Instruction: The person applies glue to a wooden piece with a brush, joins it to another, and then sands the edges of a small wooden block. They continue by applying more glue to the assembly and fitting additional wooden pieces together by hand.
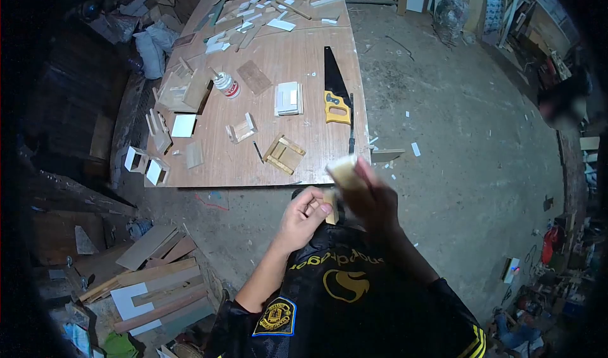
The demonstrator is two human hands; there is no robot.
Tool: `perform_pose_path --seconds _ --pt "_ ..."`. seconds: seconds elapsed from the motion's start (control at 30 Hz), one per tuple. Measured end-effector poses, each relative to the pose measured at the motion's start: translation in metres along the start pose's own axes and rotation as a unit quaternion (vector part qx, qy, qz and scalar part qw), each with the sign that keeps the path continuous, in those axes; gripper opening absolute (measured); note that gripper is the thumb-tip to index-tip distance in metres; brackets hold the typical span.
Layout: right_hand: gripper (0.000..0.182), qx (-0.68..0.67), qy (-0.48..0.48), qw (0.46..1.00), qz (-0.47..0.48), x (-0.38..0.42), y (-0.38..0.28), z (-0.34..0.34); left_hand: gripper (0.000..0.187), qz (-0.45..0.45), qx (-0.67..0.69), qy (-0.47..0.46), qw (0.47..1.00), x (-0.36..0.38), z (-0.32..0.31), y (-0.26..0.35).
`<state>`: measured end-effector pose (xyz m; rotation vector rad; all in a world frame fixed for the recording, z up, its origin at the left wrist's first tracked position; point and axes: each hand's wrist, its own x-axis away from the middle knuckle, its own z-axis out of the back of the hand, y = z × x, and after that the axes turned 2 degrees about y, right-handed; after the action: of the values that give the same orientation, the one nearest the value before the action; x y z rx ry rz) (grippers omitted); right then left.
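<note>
Close to my chest, my left hand (pixel 300 220) is closed, with a small light wooden piece (pixel 332 214) pinched between thumb and fingers. My right hand (pixel 379 201), smeared by motion, is raised just to the right of it, near the table's front edge. A flat, pale rectangular piece (pixel 345 173) is gripped in it; its material is too blurred to tell. Beyond both hands, a small wooden frame (pixel 285 154) lies on the table (pixel 221 175), and a dark pencil-like stick (pixel 258 152) lies to its left.
A handsaw with a yellow handle (pixel 337 107) lies along the table's right side. Farther in are a glue bottle (pixel 226 85), stacked white tiles (pixel 288 98) and small wooden boxes (pixel 183 96). Offcuts (pixel 280 24) cover the far end. Boards (pixel 158 295) are piled on the floor at left.
</note>
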<state>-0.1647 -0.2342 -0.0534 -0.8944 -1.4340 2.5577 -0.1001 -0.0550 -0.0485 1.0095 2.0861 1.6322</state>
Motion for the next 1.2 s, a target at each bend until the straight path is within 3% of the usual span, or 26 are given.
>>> perform_pose_path --seconds 0.03,0.07,0.13,0.17,0.27,0.33,0.4,0.43,0.47,0.53,0.57,0.63,0.67,0.73,0.77,0.8,0.83,0.97,1.07,1.17,1.2 --pt "0.053 0.071 -0.059 0.987 -0.135 -0.016 -0.016 0.008 0.011 -0.007 0.001 -0.015 1.0 0.001 -0.005 0.006" --pt "0.053 0.069 -0.061 0.987 -0.13 -0.012 -0.011 0.007 0.011 -0.01 0.0 -0.011 1.0 0.001 -0.003 0.003" --pt "0.054 0.068 0.038 0.993 0.089 0.0 0.004 0.005 0.01 -0.008 0.001 -0.008 1.0 0.002 0.004 -0.002" --pt "0.054 0.063 0.034 0.994 0.087 0.002 0.005 0.003 0.009 -0.009 0.013 0.004 1.0 0.003 0.001 0.001" --pt "0.056 0.142 -0.156 0.975 0.069 0.002 0.006 0.003 0.009 -0.032 0.036 -0.014 0.999 0.005 0.007 -0.007" --pt "0.06 0.188 -0.132 0.969 0.087 -0.013 -0.006 0.007 0.014 -0.028 -0.005 -0.013 1.0 0.008 0.003 -0.001" --pt "0.066 -0.055 -0.037 0.998 -0.012 -0.005 -0.005 0.011 0.02 -0.023 -0.047 -0.005 0.999 0.008 0.004 0.01" --pt "0.067 -0.237 -0.025 0.966 -0.097 0.001 -0.01 0.011 0.022 -0.029 -0.146 -0.02 0.989 0.008 0.006 0.016" --pt "0.067 -0.238 -0.028 0.966 -0.098 -0.003 -0.015 0.013 0.024 -0.036 -0.244 -0.039 0.968 0.007 0.007 0.02" --pt "0.063 -0.023 -0.204 0.971 -0.126 -0.015 -0.02 0.021 0.024 -0.061 -0.248 -0.026 0.966 0.006 0.003 0.022" --pt "0.069 -0.11 -0.155 0.964 -0.188 -0.011 -0.008 0.016 0.025 -0.007 -0.265 -0.016 0.964 0.006 0.001 0.026" --pt "0.069 -0.102 -0.127 0.975 -0.153 -0.016 -0.009 0.021 0.028 0.077 -0.316 -0.01 0.946 0.004 -0.002 0.035" --pt "0.069 -0.097 -0.098 0.982 -0.125 -0.016 -0.012 0.024 0.028 0.078 -0.314 -0.005 0.946 0.004 0.002 0.026" --pt "0.068 -0.1 -0.095 0.982 -0.129 -0.011 -0.015 0.029 0.03 -0.129 -0.401 -0.014 0.907 0.003 0.01 0.007" --pt "0.068 -0.093 -0.14 0.976 -0.135 -0.004 -0.006 0.027 0.03 -0.127 -0.401 -0.016 0.907 0.005 0.01 0.002" --pt "0.068 -0.085 -0.183 0.969 -0.141 -0.003 -0.004 0.026 0.031 -0.067 -0.385 -0.007 0.92 0.005 0.004 0.011" --pt "0.068 -0.091 -0.156 0.967 -0.179 -0.009 -0.01 0.022 0.031 -0.009 -0.369 0.002 0.93 0.005 0.0 0.016" --pt "0.071 -0.09 -0.074 0.985 -0.127 -0.006 -0.012 0.026 0.031 -0.047 -0.373 0.02 0.927 0.001 0.008 0.004" --pt "0.072 -0.012 -0.165 0.979 -0.12 -0.005 -0.011 0.023 0.031 -0.09 -0.379 -0.023 0.921 0.001 0.01 0.005" --pt "0.072 -0.03 -0.115 0.986 -0.118 -0.005 0.001 0.014 0.03 -0.068 -0.344 -0.011 0.936 -0.003 0.011 0.008" --pt "0.072 -0.047 -0.092 0.989 -0.102 -0.003 0.002 0.013 0.029 -0.143 -0.367 -0.017 0.919 -0.007 0.016 0.004"
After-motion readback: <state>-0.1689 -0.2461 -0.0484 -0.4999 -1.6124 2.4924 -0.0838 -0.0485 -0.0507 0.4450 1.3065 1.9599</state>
